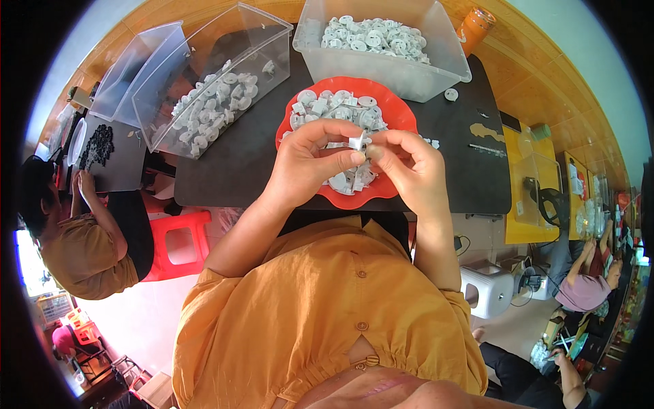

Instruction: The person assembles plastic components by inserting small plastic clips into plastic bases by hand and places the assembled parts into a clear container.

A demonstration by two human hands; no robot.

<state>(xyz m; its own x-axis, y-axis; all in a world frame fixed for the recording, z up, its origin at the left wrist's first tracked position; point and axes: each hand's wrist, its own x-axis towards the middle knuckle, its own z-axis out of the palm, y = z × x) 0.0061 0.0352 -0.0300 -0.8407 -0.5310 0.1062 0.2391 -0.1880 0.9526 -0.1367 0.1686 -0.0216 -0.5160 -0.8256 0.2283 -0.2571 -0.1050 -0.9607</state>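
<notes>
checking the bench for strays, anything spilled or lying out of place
One white round part lies loose on the dark mat, right of the clear bin, outside every container. A few more white pieces sit off the red plate rim, beside the right hand.

Both bare forearms rising from the lower edge and angling inward, left hand [308, 161] curled with thumb and forefinger pinched, right hand [407, 163] facing it with fingers bent, fingertips of the two meeting at centre, wrists level, elbows spread wide
</notes>
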